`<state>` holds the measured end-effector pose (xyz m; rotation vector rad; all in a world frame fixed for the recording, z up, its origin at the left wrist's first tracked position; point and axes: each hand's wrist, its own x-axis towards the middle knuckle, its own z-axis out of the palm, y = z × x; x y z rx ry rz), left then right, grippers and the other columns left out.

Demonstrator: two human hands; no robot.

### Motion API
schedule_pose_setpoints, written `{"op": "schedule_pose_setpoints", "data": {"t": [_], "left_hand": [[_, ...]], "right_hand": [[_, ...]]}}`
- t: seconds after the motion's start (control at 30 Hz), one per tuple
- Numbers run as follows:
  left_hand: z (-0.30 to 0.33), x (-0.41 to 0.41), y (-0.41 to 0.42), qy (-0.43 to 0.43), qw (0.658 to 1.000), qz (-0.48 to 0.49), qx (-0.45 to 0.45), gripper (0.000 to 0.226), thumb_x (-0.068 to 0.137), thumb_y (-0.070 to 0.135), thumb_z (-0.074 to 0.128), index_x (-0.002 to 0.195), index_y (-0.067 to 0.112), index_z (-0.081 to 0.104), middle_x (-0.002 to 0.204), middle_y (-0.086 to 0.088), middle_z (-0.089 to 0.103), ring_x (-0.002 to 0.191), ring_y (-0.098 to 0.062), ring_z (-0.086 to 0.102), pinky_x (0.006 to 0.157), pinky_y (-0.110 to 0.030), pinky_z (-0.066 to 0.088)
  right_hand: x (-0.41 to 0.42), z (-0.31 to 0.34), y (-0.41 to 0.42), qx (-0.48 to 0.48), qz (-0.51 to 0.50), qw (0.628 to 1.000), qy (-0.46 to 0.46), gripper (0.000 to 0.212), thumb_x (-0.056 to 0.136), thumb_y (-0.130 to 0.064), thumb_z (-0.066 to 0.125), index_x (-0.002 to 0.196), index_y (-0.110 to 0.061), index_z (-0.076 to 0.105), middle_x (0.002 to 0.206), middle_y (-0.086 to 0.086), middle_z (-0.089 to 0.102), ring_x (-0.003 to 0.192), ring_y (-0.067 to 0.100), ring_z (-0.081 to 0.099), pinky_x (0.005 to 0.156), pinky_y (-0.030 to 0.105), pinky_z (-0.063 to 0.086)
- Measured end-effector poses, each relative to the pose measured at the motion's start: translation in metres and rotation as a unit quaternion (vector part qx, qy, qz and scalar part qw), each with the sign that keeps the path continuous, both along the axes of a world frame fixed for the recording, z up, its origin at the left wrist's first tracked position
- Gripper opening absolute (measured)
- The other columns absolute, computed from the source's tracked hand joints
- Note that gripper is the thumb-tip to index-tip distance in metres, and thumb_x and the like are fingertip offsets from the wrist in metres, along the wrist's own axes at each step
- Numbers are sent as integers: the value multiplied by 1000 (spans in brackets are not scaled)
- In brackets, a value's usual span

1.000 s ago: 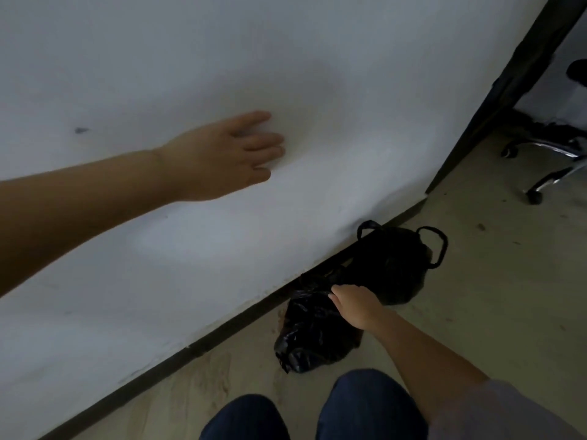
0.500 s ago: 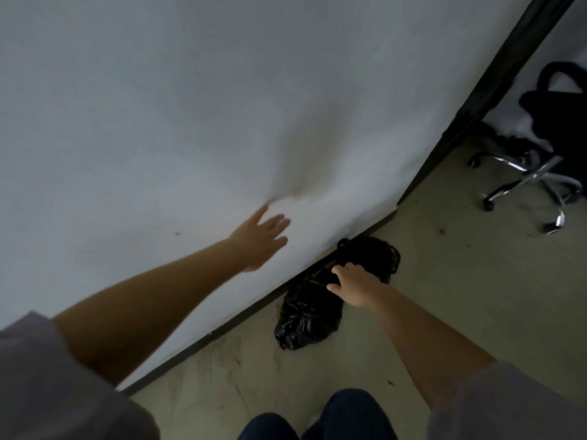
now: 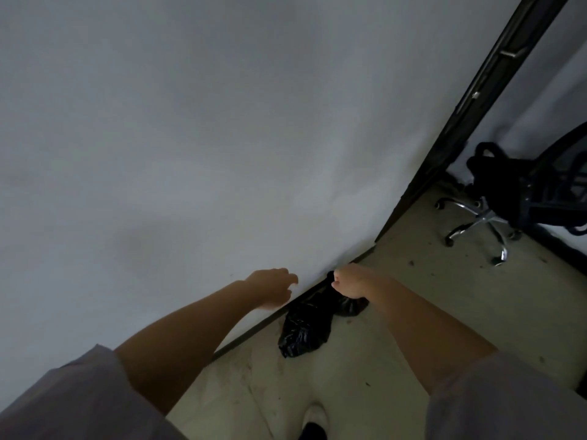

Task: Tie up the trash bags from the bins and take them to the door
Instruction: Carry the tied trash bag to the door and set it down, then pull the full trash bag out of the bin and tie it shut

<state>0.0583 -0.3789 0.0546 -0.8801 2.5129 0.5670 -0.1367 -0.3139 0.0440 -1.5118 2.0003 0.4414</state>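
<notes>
Against wall (image 3: 222, 154), trash bag (image 3: 305, 328) lies lengthwise (right hand (image 3: 351, 282) gripping; left hand (image 3: 271, 289) loose).

The trash bag (image 3: 305, 325) is glossy black. The wall (image 3: 190, 138) is plain white with a dark baseboard (image 3: 247, 336). The floor (image 3: 428, 312) is pale beige, speckled with dark spots. The door frame (image 3: 476, 100) is black. The office chair (image 3: 486, 220) has a chrome base. The sleeves (image 3: 73, 404) are light grey.

Head view, high, facing down at wall (image 3: 190, 154) base.
</notes>
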Motion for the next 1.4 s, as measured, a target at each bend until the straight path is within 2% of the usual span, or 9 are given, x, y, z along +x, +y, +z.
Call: {"op": "schedule_pose_setpoints", "data": {"t": [0.23, 0.3, 0.43, 0.57, 0.7, 0.83, 0.97, 1.1, 1.4], "left_hand": [[33, 57, 29, 35, 992, 121, 24, 38, 100, 25, 36, 136, 20, 43, 139, -9, 50, 125, -26, 49, 105, -40, 40], [35, 71, 39, 45, 987, 151, 31, 37, 99, 24, 37, 136, 20, 44, 139, -9, 50, 124, -26, 49, 104, -39, 41], [31, 96, 48, 57, 972, 224, 35, 37, 99, 25, 38, 134, 20, 46, 138, -9, 51, 122, -26, 51, 104, -38, 42], [33, 113, 54, 61, 946, 318, 36, 35, 98, 24, 40, 132, 19, 48, 136, -9, 53, 121, -25, 52, 104, -37, 42], [37, 126, 77, 73, 905, 418, 34, 35, 97, 24, 41, 130, 18, 51, 135, -10, 53, 119, -25, 53, 103, -37, 43], [33, 150, 123, 73, 852, 518, 35, 35, 97, 24, 41, 130, 18, 51, 135, -11, 53, 120, -27, 52, 102, -38, 43], [27, 188, 188, 66, 785, 616, 32, 35, 95, 23, 42, 129, 17, 52, 133, -11, 54, 119, -27, 53, 100, -36, 43], [25, 229, 269, 58, 702, 709, 23, 36, 94, 23, 42, 126, 17, 54, 131, -11, 57, 117, -27, 55, 99, -34, 45], [21, 288, 471, 43, 533, 844, 30, 36, 95, 24, 40, 128, 18, 53, 131, -7, 56, 117, -25, 55, 97, -33, 44]], "right_hand": [[44, 38, 25, -8, 45, 999, 3, 36, 101, -27, 33, 66, -20, 33, 70, 0, 37, 64, 17, 41, 57, 26, 32], [55, 44, 27, -18, 75, 997, -5, 25, 101, -27, 33, 98, -12, 53, 98, 8, 52, 88, 24, 53, 73, 30, 42], [78, 49, 16, -35, 132, 991, -12, 42, 100, -29, 32, 137, -10, 38, 138, 14, 40, 118, 32, 48, 97, 41, 42], [89, 53, -5, -20, 228, 973, -10, 41, 100, -28, 31, 135, -8, 39, 135, 16, 42, 115, 33, 49, 95, 41, 42], [105, 55, -28, 5, 331, 943, -15, 32, 101, -25, 29, 117, -7, 50, 104, 13, 51, 96, 26, 47, 70, 28, 36], [151, 48, -33, 35, 436, 899, -10, 43, 102, -30, 29, 131, -3, 45, 133, 17, 50, 97, 19, 44, 77, 28, 37], [217, 37, -15, 30, 524, 851, 7, 26, 100, -32, 31, 94, -15, 50, 105, 11, 48, 89, 21, 44, 58, 25, 33], [281, 27, 25, 42, 590, 806, -12, 37, 98, -25, 33, 121, -3, 53, 127, 14, 54, 92, 22, 45, 79, 31, 37], [422, 30, 184, 12, 752, 657, -45, 35, 99, -33, 34, 118, -9, 51, 126, 16, 55, 111, 33, 54, 89, 39, 44]]}}
